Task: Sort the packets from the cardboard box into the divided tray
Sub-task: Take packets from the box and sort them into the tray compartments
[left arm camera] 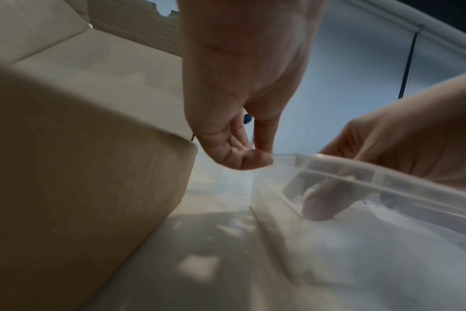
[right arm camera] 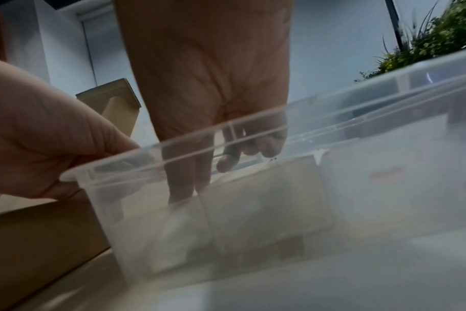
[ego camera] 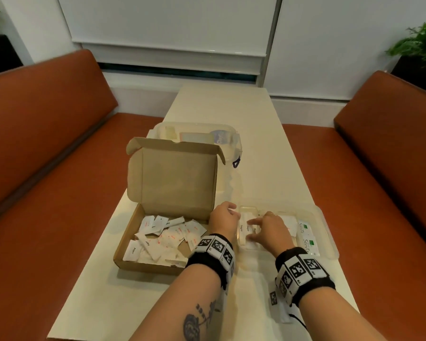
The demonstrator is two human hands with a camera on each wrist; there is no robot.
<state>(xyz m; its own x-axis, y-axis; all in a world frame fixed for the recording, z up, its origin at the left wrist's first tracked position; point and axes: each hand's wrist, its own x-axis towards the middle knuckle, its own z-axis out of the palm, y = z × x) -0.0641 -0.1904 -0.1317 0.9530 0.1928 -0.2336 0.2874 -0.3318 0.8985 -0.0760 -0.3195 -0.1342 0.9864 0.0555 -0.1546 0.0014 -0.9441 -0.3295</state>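
We find the right hand (ego camera: 268, 230) in the tray (ego camera: 328, 244), fingers straight on packets (ego camera: 247, 228) — left hand (ego camera: 223, 221) loosely curled, empty, beside the box (ego camera: 143, 264).

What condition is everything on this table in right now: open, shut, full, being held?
cardboard box: lid up, many white packets loose inside.
divided tray: open, some packets already in its compartments.
left hand: fingers curled at the tray's left edge; whether it grips is unclear.
right hand: fingers straight, reaching down into a left compartment.
clear container: behind the box, lid on.
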